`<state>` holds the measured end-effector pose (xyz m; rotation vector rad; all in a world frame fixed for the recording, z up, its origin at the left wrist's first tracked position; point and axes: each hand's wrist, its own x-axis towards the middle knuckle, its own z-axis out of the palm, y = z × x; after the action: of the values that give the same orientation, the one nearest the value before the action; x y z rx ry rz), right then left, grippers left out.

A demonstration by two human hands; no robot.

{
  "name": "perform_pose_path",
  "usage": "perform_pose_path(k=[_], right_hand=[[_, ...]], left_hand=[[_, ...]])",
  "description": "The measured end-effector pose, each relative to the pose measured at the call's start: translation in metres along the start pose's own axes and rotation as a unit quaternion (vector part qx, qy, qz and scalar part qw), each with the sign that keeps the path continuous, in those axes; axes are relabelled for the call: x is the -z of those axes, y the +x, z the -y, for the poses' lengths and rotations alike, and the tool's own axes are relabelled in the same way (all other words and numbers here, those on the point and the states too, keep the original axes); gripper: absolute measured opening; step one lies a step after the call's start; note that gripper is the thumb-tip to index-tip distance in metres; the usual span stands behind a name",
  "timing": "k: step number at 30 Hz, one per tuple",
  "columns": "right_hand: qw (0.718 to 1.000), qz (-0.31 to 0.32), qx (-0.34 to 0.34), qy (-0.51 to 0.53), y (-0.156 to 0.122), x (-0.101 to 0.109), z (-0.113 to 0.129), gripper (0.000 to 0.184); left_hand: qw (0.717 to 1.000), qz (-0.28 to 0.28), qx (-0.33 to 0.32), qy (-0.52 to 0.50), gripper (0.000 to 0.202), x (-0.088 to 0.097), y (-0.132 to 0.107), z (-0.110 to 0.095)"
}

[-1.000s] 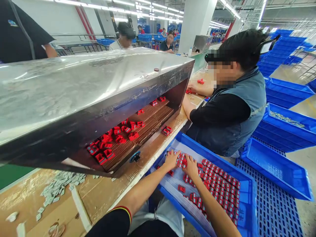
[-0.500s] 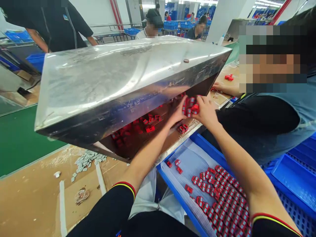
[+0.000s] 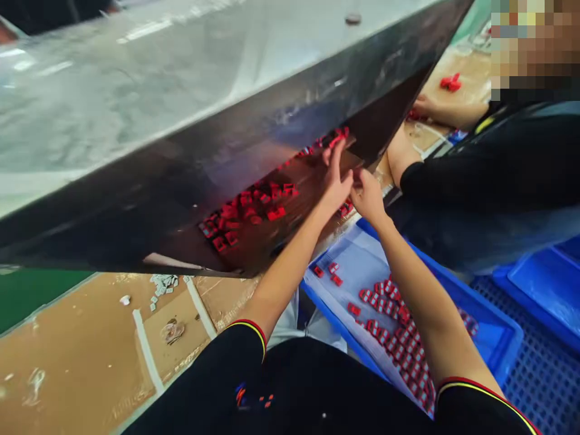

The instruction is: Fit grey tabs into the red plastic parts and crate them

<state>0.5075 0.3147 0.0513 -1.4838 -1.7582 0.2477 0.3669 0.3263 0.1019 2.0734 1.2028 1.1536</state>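
My left hand [image 3: 338, 178] reaches into the mouth of a steel tunnel hood [image 3: 181, 90], fingers stretched up and apart over the brown belt [image 3: 267, 238]. My right hand [image 3: 368, 194] is right beside it, touching it, with fingers curled; what they hold is hidden. Several small red pieces [image 3: 254, 205] lie scattered on the belt inside the hood, and a few more [image 3: 347, 208] sit just under my hands. Below my right forearm, a blue tray [image 3: 492, 329] lined with clear plastic holds many of the same red pieces [image 3: 399, 320].
A co-worker in a dark sleeve [image 3: 475, 175] sits close on the right, their arm on the table edge. Red pieces [image 3: 451, 81] lie further along the table. Small grey parts [image 3: 161, 283] lie on the brown tabletop [image 3: 77, 356]. More blue crates [image 3: 539, 290] stand at right.
Both hands carried a handful of red pieces up from the blue tray to the tunnel mouth. The handful no longer shows and my left fingers have spread. The camera moved closer and lower.
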Motion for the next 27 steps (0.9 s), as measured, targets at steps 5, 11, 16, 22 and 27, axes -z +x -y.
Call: perform_pose_path(k=[5, 11, 16, 22, 27], right_hand=[[0.963, 0.022, -0.268, -0.026, -0.205, 0.027, -0.036, 0.026], [0.878, 0.085, -0.452, -0.134, -0.362, 0.068, -0.023, 0.049], [0.801, 0.156, -0.542, -0.201, -0.391, 0.082, -0.018, 0.09], [0.775, 0.179, -0.546, -0.264, -0.378, 0.066, -0.032, 0.094], [0.758, 0.184, -0.538, -0.321, -0.379, 0.054, -0.045, 0.074]], left_hand=[[0.923, 0.385, 0.003, -0.007, 0.064, -0.066, -0.157, -0.023], [0.768, 0.621, 0.04, 0.15, 0.097, -0.132, -0.248, -0.014], [0.753, 0.632, 0.008, 0.184, 0.11, -0.177, -0.26, -0.041], [0.773, 0.598, -0.022, 0.212, 0.108, -0.204, -0.261, -0.04], [0.778, 0.596, -0.048, 0.19, 0.125, -0.22, -0.261, -0.015]])
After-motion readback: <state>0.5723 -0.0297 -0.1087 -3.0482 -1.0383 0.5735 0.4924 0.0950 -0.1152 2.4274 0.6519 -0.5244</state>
